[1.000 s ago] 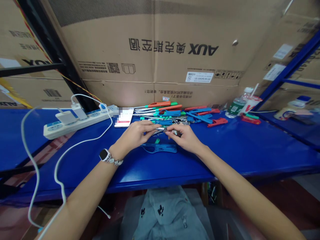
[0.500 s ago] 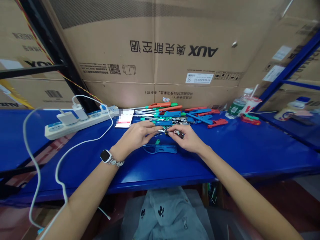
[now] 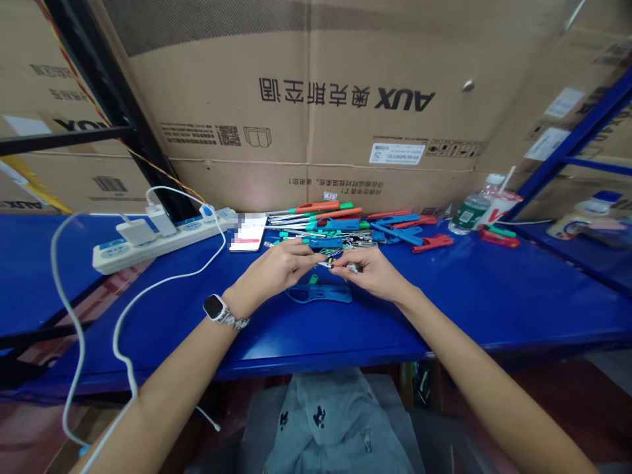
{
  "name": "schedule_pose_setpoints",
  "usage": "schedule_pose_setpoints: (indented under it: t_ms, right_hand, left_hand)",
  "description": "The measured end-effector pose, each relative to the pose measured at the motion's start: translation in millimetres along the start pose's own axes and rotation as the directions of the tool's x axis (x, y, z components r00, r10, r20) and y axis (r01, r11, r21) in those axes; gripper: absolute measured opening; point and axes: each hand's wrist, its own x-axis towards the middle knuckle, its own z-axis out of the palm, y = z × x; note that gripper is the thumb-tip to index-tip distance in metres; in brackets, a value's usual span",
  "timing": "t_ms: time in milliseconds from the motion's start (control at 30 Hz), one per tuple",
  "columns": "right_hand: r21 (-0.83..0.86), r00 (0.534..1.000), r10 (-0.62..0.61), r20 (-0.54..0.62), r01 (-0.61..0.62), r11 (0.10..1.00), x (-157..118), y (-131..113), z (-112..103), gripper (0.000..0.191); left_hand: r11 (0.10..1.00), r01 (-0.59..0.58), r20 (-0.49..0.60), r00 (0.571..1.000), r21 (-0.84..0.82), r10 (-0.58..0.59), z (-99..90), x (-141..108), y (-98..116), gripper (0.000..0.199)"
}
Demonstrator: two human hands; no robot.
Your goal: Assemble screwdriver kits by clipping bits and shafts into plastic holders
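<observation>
My left hand (image 3: 281, 268) and my right hand (image 3: 378, 275) meet over the blue table, fingertips close together. The left fingers pinch a thin silvery metal piece (image 3: 324, 264). Between the right thumb and fingers is a small dark lighter part (image 3: 356, 268), partly hidden in the palm; a bit of yellow shows at its tip. Just in front of the hands lies a blue lighter shell half (image 3: 323, 294), with a small green piece (image 3: 313, 279) behind it. Beyond the fingers are stick lighters (image 3: 326, 208) in orange, green and blue, amid small metal parts (image 3: 363, 236).
Blue and red lighter shells (image 3: 432, 243) lie to the right of the pile. A phone (image 3: 248, 235) and a white power strip (image 3: 148, 241) with chargers are on the left. A bottle (image 3: 465, 216) and a cup (image 3: 498, 207) stand at right, before a tall cardboard box (image 3: 316, 125).
Both hands stay together with the same small parts. The fingertips have shifted slightly, and more yellow shows between them. The whole view has moved a little.
</observation>
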Motion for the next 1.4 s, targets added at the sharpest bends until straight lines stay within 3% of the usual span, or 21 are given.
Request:
schedule_pose_setpoints:
  t_ms: [267,467,633,700,867,1000,1167,1300,1400]
  right_hand:
    - [0.11,0.992,0.103,0.07,-0.11,0.988,1,-3,-1,0.033]
    - [0.201,0.98,0.167,0.105,-0.185,0.962,4,-9,4,0.039]
    - [0.175,0.992,0.101,0.07,-0.112,0.978,5,-10,10,0.021]
    - [0.204,0.994,0.091,0.054,-0.1,0.974,4,-10,11,0.018]
    - [0.235,0.997,0.07,0.043,-0.078,0.969,-1,-8,8,0.032]
    - [0.211,0.994,0.098,-0.041,-0.087,0.974,-3,-7,5,0.02]
    - [0.153,0.995,0.079,0.058,-0.087,0.984,-5,-10,4,0.019]
    - [0.057,0.996,0.083,0.029,-0.084,0.995,-3,-8,5,0.015]
    - [0.093,0.993,0.1,0.057,-0.105,0.99,-1,-4,6,0.016]
  left_hand:
    - [1.0,-0.008,0.005,1.0,-0.023,0.008,-1.0,4,10,0.036]
    - [0.987,0.143,0.029,0.989,0.069,-0.146,0.6,10,27,0.031]
    - [0.901,0.414,-0.043,0.91,0.129,-0.412,8.3,15,29,0.059]
    - [0.878,0.466,-0.041,0.884,0.109,-0.465,8.6,15,27,0.058]
    - [0.831,0.552,0.011,0.832,0.073,-0.554,-0.5,13,23,0.044]
    - [0.819,0.572,0.025,0.819,0.037,-0.573,-9.9,11,21,0.03]
    - [0.838,0.54,0.021,0.842,-0.075,-0.54,-16.3,10,20,0.024]
    - [0.861,0.484,0.039,0.874,-0.159,-0.484,-16.1,7,16,0.026]
    - [0.827,0.479,0.099,0.876,-0.295,-0.472,-15.0,4,11,0.022]
